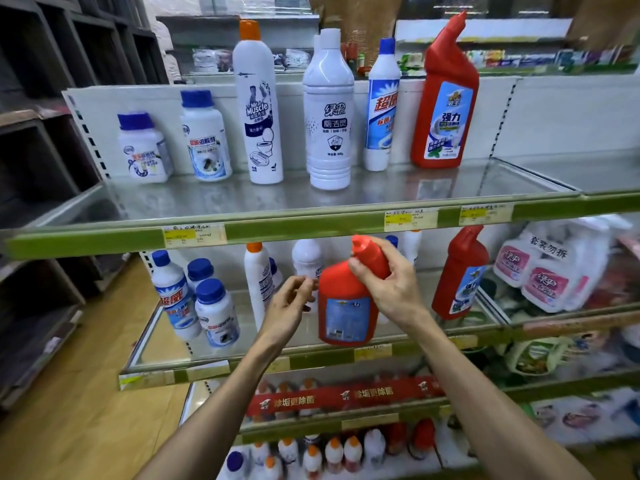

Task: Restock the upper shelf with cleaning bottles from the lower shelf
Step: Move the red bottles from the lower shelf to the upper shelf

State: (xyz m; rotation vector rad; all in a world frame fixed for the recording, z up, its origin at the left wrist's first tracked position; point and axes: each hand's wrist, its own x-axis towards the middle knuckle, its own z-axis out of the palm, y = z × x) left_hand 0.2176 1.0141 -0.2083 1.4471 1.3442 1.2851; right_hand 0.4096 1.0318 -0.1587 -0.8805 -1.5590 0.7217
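Red plastic, the held bottle [348, 299] is being gripped by its angled neck in the right hand [389, 285], fingers clamped round it just under the cap. It is being held tilted in front of the lower shelf [322, 358], below the green front rail of the upper shelf [277, 199], with its back label being shown to the camera; the print on that label is too small to be read. Part of the bottle's neck is being covered by the right fingers.

White bottles behind the held bottle are being partly hidden by it and by both hands. Another red bottle [460, 275] is standing on the lower shelf to the right, its top being partly cut off by the rail. On the upper shelf a matching red bottle [446, 98] is standing at the right end of a row of six white and red bottles. Bottles on the bottom tiers are being blurred beyond clear reading.

Glass-like shelf boards are being edged in green strips carrying yellow price tags [410, 218]. A wooden floor [69, 393] is being seen at the left, beside dark shelving.

The left hand [289, 306] is being held just beside the red bottle's left side, fingers loosely curled and apart, gripping nothing; whether its fingertips are touching the bottle cannot be told. Both forearms are being extended upward from the bottom edge.
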